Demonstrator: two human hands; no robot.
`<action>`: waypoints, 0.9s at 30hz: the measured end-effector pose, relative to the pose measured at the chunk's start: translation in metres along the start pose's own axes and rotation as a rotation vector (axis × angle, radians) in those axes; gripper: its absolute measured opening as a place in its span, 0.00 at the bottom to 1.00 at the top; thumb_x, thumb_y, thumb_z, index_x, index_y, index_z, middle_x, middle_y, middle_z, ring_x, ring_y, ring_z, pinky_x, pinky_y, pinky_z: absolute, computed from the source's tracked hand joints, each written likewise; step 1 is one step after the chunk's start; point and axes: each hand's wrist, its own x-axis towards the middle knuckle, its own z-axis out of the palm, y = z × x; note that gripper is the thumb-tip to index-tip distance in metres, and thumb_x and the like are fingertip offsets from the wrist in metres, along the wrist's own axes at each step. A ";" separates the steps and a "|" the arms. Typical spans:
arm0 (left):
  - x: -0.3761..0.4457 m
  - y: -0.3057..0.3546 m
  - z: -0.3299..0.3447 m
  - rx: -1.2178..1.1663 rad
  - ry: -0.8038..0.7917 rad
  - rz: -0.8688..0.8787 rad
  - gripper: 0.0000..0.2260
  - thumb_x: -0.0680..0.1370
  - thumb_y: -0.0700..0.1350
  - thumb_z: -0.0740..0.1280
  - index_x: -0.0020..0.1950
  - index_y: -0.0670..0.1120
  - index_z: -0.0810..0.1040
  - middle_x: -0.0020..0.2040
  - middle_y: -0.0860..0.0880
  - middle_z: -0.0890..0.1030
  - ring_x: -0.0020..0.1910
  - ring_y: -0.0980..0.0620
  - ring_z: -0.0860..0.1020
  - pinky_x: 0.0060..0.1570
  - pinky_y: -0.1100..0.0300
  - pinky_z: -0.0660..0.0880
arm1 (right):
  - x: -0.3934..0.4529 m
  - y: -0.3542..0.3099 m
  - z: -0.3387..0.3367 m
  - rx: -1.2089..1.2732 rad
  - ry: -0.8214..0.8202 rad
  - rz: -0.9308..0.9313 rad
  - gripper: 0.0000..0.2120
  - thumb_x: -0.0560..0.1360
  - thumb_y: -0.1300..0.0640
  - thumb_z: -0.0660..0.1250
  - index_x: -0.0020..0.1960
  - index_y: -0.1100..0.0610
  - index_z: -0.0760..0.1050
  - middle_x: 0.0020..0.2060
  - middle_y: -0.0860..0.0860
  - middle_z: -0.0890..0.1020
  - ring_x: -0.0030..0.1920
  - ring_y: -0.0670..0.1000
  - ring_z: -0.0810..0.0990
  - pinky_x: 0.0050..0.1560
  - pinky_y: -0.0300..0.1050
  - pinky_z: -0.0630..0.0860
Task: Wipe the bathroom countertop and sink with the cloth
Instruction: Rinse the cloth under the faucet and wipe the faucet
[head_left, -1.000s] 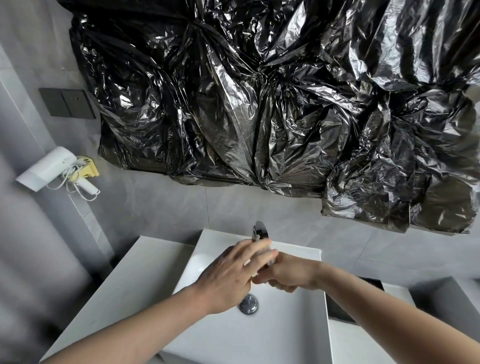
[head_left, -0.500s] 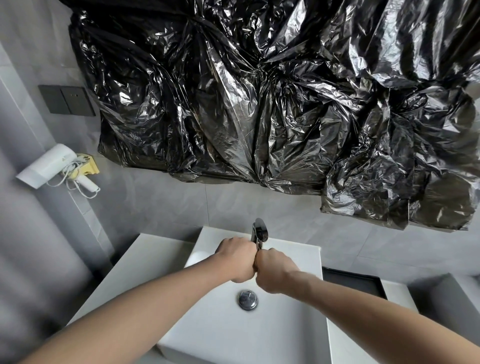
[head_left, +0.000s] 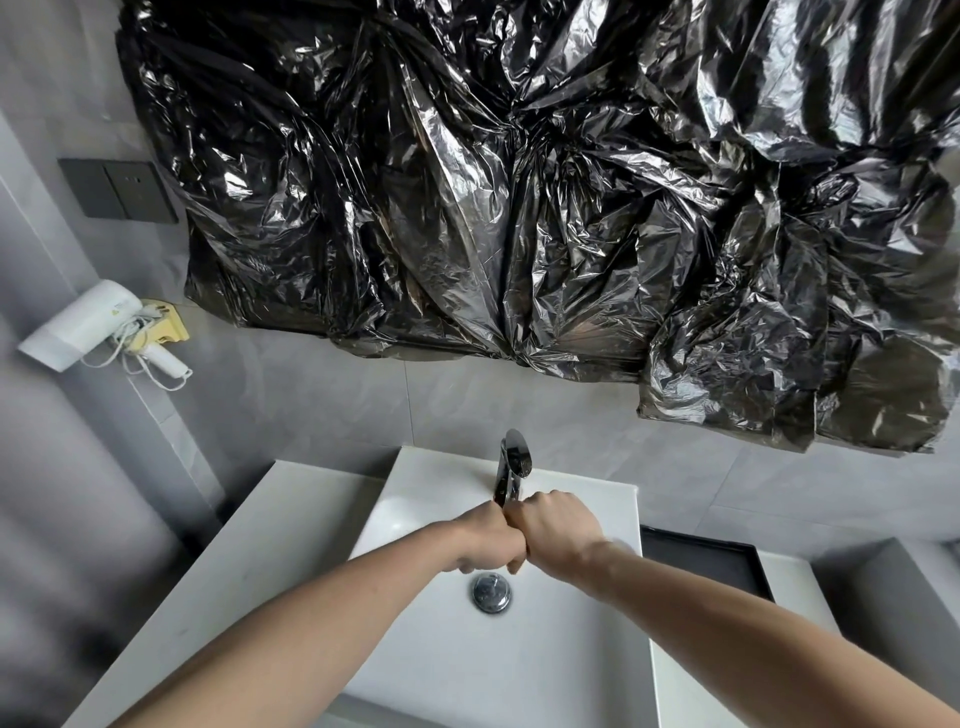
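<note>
My left hand (head_left: 485, 540) and my right hand (head_left: 558, 530) are both clenched into fists, pressed knuckle to knuckle. They hover over the white rectangular sink (head_left: 519, 675), just below the chrome faucet (head_left: 511, 465) and above the round metal drain (head_left: 491, 592). No cloth shows; whatever the fists may enclose is hidden by the fingers. The white countertop (head_left: 260, 561) stretches to the left of the basin.
Crumpled black plastic sheeting (head_left: 519, 208) covers the wall above the sink. A white hair dryer (head_left: 88, 322) hangs on the left wall below a dark switch plate (head_left: 119, 189). A black tray (head_left: 701, 564) lies on the counter right of the basin.
My left hand, earlier spread flat over the right, has curled into a fist. Both fists now sit side by side under the faucet, a little further from the drain.
</note>
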 end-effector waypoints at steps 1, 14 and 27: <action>0.000 -0.001 0.000 0.006 -0.013 0.004 0.05 0.68 0.41 0.66 0.41 0.47 0.72 0.32 0.50 0.67 0.29 0.49 0.61 0.28 0.60 0.57 | 0.000 0.001 0.002 -0.012 0.002 -0.012 0.07 0.75 0.57 0.64 0.52 0.53 0.79 0.46 0.58 0.85 0.47 0.66 0.83 0.39 0.51 0.68; -0.029 -0.039 0.013 -0.036 0.286 0.225 0.10 0.72 0.58 0.67 0.50 0.59 0.81 0.47 0.61 0.82 0.37 0.63 0.77 0.41 0.62 0.73 | -0.037 0.017 0.034 0.782 -0.007 0.176 0.23 0.70 0.53 0.73 0.59 0.51 0.64 0.41 0.52 0.83 0.39 0.52 0.77 0.44 0.48 0.74; -0.091 -0.067 0.053 -0.101 0.375 0.378 0.08 0.72 0.55 0.73 0.50 0.58 0.82 0.46 0.61 0.84 0.44 0.59 0.81 0.45 0.67 0.75 | -0.108 -0.011 0.032 1.165 0.026 0.225 0.16 0.79 0.43 0.70 0.47 0.56 0.82 0.36 0.56 0.83 0.33 0.43 0.75 0.37 0.41 0.73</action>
